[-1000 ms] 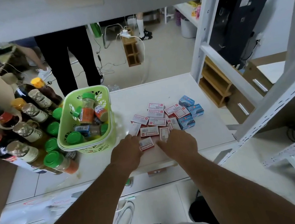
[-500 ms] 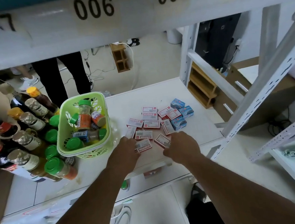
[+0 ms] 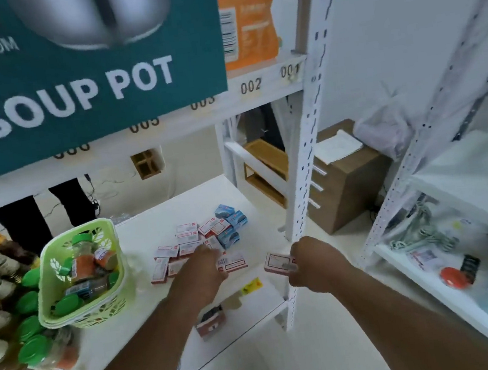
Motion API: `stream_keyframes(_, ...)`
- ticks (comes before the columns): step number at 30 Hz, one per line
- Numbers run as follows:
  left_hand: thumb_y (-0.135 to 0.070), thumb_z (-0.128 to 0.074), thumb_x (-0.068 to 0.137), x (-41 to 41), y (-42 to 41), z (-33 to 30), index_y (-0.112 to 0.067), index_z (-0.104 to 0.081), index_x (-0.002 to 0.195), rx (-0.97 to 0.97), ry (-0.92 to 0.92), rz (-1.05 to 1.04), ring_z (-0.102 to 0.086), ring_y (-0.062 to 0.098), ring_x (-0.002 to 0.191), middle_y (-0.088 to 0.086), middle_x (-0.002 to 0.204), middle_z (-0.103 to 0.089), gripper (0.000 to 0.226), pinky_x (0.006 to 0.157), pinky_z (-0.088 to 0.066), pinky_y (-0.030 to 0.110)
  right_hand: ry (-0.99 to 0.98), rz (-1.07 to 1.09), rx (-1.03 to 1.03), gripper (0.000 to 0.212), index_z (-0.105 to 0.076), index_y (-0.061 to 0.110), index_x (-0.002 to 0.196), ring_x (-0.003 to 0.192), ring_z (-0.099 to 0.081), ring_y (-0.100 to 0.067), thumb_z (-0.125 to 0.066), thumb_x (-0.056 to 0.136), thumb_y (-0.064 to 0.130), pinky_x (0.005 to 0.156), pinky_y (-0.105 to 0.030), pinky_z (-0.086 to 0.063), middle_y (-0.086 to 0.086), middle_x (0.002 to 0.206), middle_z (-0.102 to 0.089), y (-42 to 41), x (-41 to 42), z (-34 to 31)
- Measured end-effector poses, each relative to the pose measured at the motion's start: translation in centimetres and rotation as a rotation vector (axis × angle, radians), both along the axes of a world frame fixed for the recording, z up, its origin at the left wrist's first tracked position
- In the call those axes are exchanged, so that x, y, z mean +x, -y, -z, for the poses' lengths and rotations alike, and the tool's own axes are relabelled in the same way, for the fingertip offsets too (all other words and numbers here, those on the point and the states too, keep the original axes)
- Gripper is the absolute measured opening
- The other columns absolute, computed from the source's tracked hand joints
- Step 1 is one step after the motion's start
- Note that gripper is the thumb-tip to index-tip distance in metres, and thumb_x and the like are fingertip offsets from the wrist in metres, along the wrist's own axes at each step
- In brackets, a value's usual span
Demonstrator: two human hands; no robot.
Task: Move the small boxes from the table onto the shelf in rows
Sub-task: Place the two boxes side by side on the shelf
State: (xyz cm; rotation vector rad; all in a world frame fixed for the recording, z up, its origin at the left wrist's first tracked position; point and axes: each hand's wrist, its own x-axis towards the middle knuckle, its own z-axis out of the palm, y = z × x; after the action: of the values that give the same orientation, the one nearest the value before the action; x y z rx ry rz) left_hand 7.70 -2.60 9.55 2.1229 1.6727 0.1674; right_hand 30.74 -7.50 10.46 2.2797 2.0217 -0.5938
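Note:
Several small red-and-white boxes [image 3: 180,249] and a few blue boxes [image 3: 231,220] lie in a loose cluster on the white table [image 3: 161,219]. My left hand [image 3: 205,269] holds one red-and-white box [image 3: 231,262] just above the near edge of the cluster. My right hand [image 3: 311,264] grips another red-and-white box [image 3: 278,262], lifted to the right of the cluster near the white upright post [image 3: 303,153]. The shelf to the right [image 3: 452,291] carries assorted items.
A green basket [image 3: 61,262] of spice jars stands left of the boxes, with green-capped bottles [image 3: 20,304] beside it. A teal soup pot carton [image 3: 83,66] sits on the numbered shelf overhead. A person's dark legs [image 3: 37,210] stand beyond the table. A brown cabinet [image 3: 346,178] is behind the post.
Both hands have closed on a box each and lifted them off the table, the right one moving rightward. The camera has tilted up, bringing the soup pot carton into view.

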Motion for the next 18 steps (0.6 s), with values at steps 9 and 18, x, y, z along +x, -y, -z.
stream_keyframes(9,-0.031,-0.064,0.090,16.4,7.0,-5.8,-0.017,-0.058,0.128,0.090,-0.010,0.331,-0.060,0.020,0.103,0.002,0.117,-0.052,0.041,0.089,-0.049,0.033,0.053,0.205,0.108,0.038,-0.066,0.016,0.111,0.091,-0.064,-0.023,-0.074,0.079,0.035,0.074,-0.032,-0.053,-0.006,0.107,-0.065,13.6,15.3,-6.3)
stream_keyframes(18,-0.033,-0.067,0.089,33.8,16.1,-12.5,-0.032,-0.060,0.123,0.194,0.064,0.651,-0.062,0.017,0.100,-0.003,0.117,-0.061,0.035,0.082,-0.054,0.031,0.132,0.523,0.178,0.030,-0.069,0.020,0.099,0.079,-0.058,-0.019,-0.075,0.075,0.037,0.061,-0.027,-0.046,0.002,0.089,-0.056,29.4,29.0,-12.6)
